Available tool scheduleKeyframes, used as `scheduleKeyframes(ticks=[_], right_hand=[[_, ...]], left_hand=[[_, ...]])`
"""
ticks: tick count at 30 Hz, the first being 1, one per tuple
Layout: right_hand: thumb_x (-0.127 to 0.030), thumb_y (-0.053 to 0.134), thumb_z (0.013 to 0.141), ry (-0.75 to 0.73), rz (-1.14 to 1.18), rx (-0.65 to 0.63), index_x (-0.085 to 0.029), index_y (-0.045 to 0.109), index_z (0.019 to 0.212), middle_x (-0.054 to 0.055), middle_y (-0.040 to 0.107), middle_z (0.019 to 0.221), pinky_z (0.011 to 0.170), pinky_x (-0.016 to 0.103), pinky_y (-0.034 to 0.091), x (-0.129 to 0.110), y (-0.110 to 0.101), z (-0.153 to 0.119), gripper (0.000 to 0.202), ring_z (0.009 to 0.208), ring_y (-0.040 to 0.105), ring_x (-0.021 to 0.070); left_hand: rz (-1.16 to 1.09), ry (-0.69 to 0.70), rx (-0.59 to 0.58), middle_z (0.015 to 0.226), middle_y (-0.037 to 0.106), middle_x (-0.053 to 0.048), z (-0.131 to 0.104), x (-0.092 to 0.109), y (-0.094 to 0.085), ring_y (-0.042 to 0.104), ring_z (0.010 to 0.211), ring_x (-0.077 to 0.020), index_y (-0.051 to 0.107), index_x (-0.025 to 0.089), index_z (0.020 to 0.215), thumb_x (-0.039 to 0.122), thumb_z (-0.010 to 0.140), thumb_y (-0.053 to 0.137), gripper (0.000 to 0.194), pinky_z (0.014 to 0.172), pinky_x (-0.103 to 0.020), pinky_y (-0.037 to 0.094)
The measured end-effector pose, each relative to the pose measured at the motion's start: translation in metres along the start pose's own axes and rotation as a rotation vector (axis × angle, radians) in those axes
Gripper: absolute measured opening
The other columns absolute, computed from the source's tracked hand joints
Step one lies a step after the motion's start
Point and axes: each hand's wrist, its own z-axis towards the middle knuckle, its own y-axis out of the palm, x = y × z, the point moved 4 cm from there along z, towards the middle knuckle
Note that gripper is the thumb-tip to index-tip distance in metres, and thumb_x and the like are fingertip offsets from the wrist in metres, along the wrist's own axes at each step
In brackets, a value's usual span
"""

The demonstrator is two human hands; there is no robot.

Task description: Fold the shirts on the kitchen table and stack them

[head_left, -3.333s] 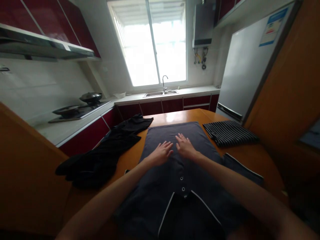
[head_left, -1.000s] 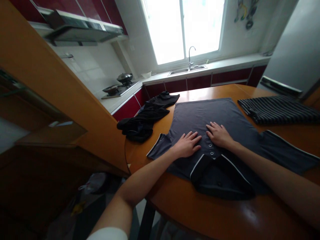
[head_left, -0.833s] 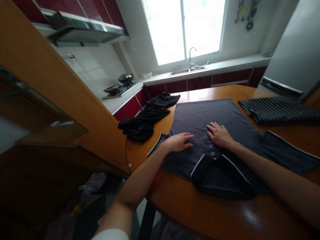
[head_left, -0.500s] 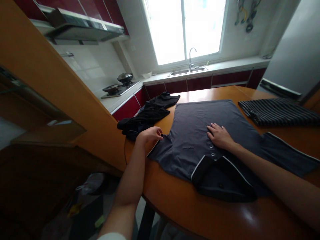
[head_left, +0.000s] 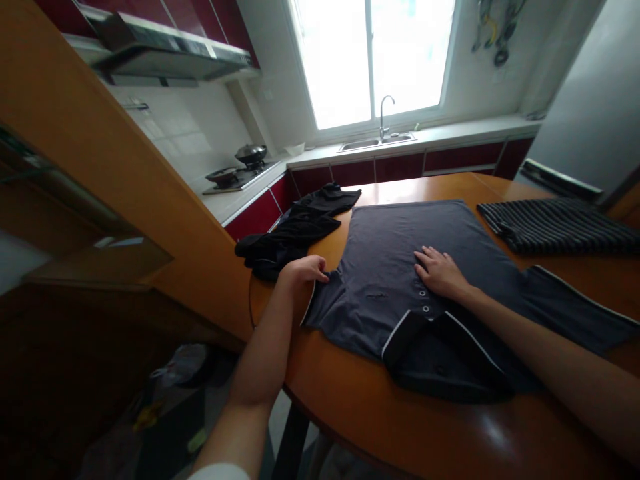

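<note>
A dark grey polo shirt (head_left: 395, 240) lies spread front side up on the wooden table (head_left: 340, 400), its black, white-edged collar (head_left: 445, 367) toward me. My left hand (head_left: 307, 269) pinches the edge of the sleeve on the left side, fingers closed on the cloth. Flat on the shirt's chest, beside the button placket, rests my right hand (head_left: 440, 270) with its fingers stretched out. The other sleeve (head_left: 575, 307) reaches out to the right on the tabletop.
Crumpled black clothes (head_left: 300, 227) lie at the table's left edge. A folded striped garment (head_left: 560, 223) sits at the back right. Beyond stand a counter with a sink (head_left: 377, 142), a stove with pans (head_left: 251, 155) and a fridge (head_left: 565, 120). A plastic bag (head_left: 183, 365) is on the floor.
My left hand has moved slightly right, and the left sleeve's edge has shifted inward with it. My right hand stays in place on the shirt.
</note>
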Motion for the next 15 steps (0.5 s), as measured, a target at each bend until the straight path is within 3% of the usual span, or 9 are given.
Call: scheduleKeyframes(ticks=[4,11,15], right_hand=[[-0.040,0.036,0.101,0.007,0.006,-0.004,-0.017,0.050,0.146,0.015,0.039,0.159,0.118,0.054,0.026,0.001,0.000,0.000,0.053,0.148,0.032,0.0302],[-0.040,0.036,0.101,0.004,0.015,-0.005,-0.016,0.050,0.147,0.016,0.040,0.158,0.118,0.055,0.026,-0.001,-0.001,-0.001,0.053,0.148,0.032,0.0312],[-0.039,0.039,0.100,0.013,0.031,-0.008,-0.015,0.050,0.146,0.016,0.039,0.159,0.119,0.056,0.024,0.001,-0.001,0.001,0.053,0.149,0.030,0.0319]], left_hand=[[-0.027,0.032,0.019,0.067,0.053,0.004,-0.005,0.003,-0.004,0.049,0.065,-0.0141,0.054,0.020,0.071,0.044,0.066,0.070,0.029,0.056,-0.023,0.035],[-0.257,0.080,0.033,0.081,0.061,0.001,-0.019,0.009,-0.009,0.055,0.071,-0.0147,0.063,0.020,0.103,0.057,0.073,0.069,0.048,0.056,-0.021,0.039],[-0.263,0.105,0.085,0.084,0.065,-0.001,-0.012,0.007,-0.010,0.058,0.075,-0.0166,0.067,0.019,0.103,0.062,0.070,0.073,0.054,0.060,-0.022,0.042]])
